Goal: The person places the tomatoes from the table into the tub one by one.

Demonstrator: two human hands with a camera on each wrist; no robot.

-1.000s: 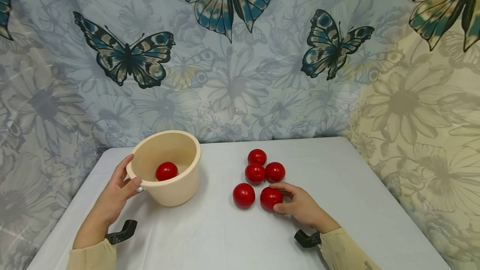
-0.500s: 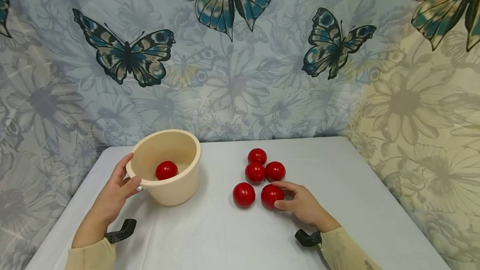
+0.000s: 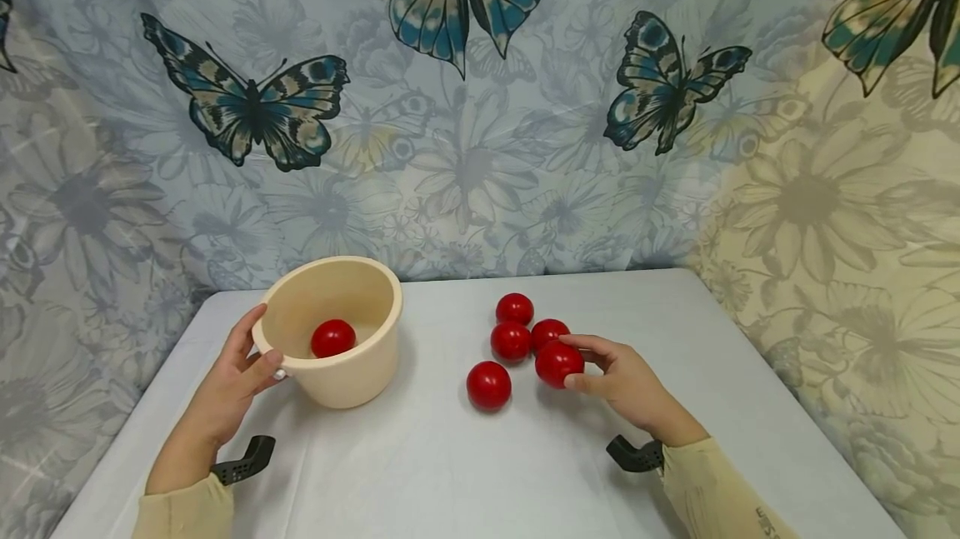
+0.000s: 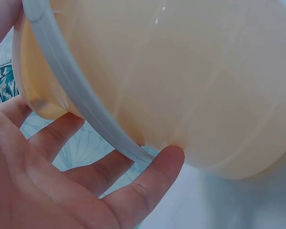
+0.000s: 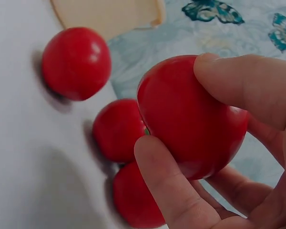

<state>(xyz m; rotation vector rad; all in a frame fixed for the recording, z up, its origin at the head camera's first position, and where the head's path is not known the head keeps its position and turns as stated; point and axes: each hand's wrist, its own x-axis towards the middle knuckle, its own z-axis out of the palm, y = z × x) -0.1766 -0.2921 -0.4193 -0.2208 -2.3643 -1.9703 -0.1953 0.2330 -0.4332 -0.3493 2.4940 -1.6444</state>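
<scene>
My left hand (image 3: 231,385) grips the rim of a cream plastic bucket (image 3: 348,381) at the table's left, fingers and thumb spread along it. One red tomato (image 3: 333,338) lies inside. The left wrist view shows the bucket's outer wall (image 4: 195,86) and the fingers at its rim. My right hand (image 3: 626,381) holds another tomato (image 3: 559,364) between thumb and fingers, raised above the table. In the right wrist view a speck of green shows at the edge of this held tomato (image 5: 190,114). Its far side is hidden.
Several more tomatoes rest on the white-covered table (image 3: 420,472): a single tomato (image 3: 488,386) nearer me, and a cluster behind it with a front tomato (image 3: 511,341), a back tomato (image 3: 514,308) and a partly covered tomato (image 3: 549,331). A butterfly-patterned cloth (image 3: 480,189) hangs behind.
My right hand has lifted the tomato off the table and moved it slightly right and away from me. The left hand and bucket have stayed in place.
</scene>
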